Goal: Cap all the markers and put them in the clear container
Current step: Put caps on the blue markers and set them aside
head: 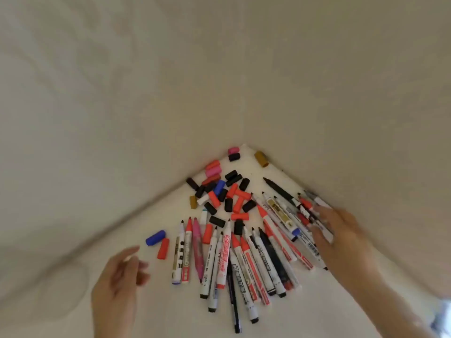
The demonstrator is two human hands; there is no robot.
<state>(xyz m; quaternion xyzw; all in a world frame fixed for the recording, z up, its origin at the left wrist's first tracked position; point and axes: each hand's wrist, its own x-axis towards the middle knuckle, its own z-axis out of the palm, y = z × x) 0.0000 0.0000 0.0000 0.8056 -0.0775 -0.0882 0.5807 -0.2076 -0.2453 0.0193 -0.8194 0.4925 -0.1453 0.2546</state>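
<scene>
From the head camera I look down into the corner of a white tabletop [317, 301] set against cream walls [219, 69], and I take the fan of uncapped white-barrelled markers [244, 259] as my landmark. They lie flat and overlapping, tips pointing toward the corner, tail ends toward me. Just beyond their tips, deeper into the corner, sits a heap of loose plastic caps [229, 196], mostly black and red with one blue among them; farther still, right at the corner, I see a pink cap [233, 150], a black one touching it, and a gold cap [261, 159] against the right wall. Left of the fan, slightly apart from it, a blue cap [155, 237] and a red cap [163, 248] lie side by side. My left hand [122, 276] hovers near-left of the fan, beside those two caps, fingers loosely spread and holding nothing, though it is blurred. My right hand [341, 237] rests on the fan's right edge, fingers extended flat over several markers near the right wall; I see no marker clamped in it. I cannot find the clear container anywhere in this view. At the far lower right, a blurred pale-blue patch shows, too smeared to identify.
</scene>
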